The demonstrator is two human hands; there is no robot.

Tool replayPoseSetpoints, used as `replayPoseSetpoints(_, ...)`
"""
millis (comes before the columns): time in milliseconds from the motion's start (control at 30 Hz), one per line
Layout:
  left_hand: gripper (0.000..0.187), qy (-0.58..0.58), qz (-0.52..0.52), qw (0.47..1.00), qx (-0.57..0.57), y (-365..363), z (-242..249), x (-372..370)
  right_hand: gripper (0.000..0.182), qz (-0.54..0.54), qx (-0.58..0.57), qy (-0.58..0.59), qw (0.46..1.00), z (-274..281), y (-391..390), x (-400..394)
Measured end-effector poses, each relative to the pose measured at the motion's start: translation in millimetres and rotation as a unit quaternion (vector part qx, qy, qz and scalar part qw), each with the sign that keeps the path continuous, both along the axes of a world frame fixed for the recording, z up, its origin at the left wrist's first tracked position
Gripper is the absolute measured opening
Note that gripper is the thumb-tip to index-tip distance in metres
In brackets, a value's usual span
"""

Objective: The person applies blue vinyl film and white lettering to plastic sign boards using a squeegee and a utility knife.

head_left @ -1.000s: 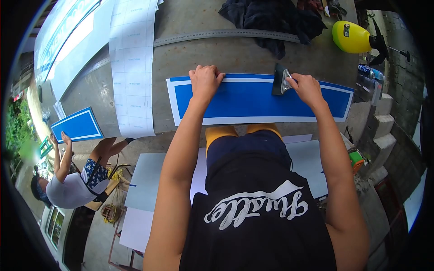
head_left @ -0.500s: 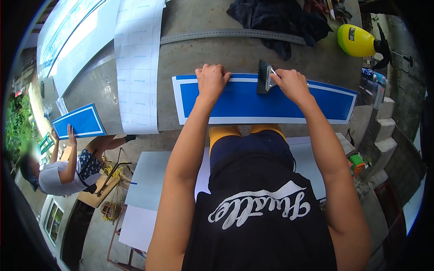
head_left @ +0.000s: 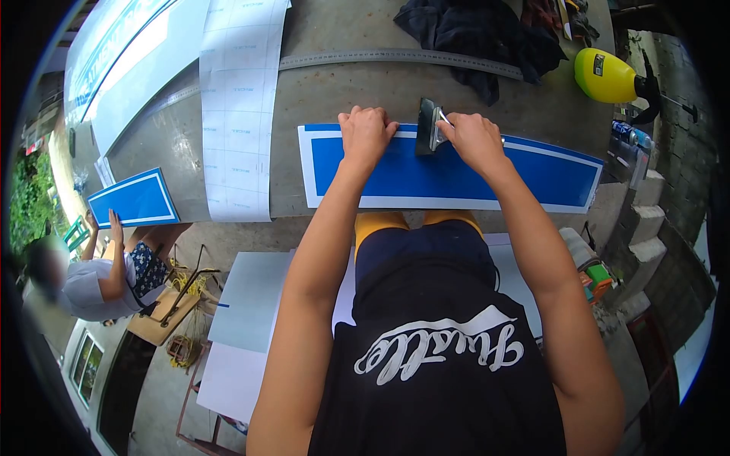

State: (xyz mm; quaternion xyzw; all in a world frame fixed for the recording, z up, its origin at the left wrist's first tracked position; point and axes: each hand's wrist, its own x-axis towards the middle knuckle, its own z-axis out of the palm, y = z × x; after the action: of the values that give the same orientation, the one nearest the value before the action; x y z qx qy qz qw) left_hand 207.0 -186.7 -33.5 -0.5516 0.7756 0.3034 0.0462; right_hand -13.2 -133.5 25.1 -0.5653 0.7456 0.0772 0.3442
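Note:
A long blue sign panel point(head_left: 456, 178) with a white border lies across the near edge of the table. My left hand point(head_left: 366, 135) is on its far edge, left of the middle, with bent fingers closed over the edge. In my right hand point(head_left: 475, 138) is a squeegee with a wide black blade point(head_left: 427, 125) and a metal clamp. Its blade rests on the panel near the far border, a short way right of my left hand. My fingers hide most of its handle.
A strip of white backing paper point(head_left: 239, 114) hangs over the table's edge at left. Beyond the panel are a steel ruler point(head_left: 380, 56), dark cloth point(head_left: 487, 34) and a yellow spray bottle point(head_left: 604, 76). At far left another person holds a smaller blue panel point(head_left: 133, 199).
My right hand has slid the squeegee left along the panel, closer to my left hand. My left hand keeps its place on the edge. The whole view has shifted slightly.

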Motion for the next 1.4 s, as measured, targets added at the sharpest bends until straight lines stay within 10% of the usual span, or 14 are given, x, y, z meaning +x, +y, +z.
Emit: replayPoseSetpoints(1400,0.031,-0.044,-0.035,0.998,-0.022,-43.2,29.1,110.3,0.044,0.001,0.007,-0.009,1.000,7.0,-13.5,34.3)
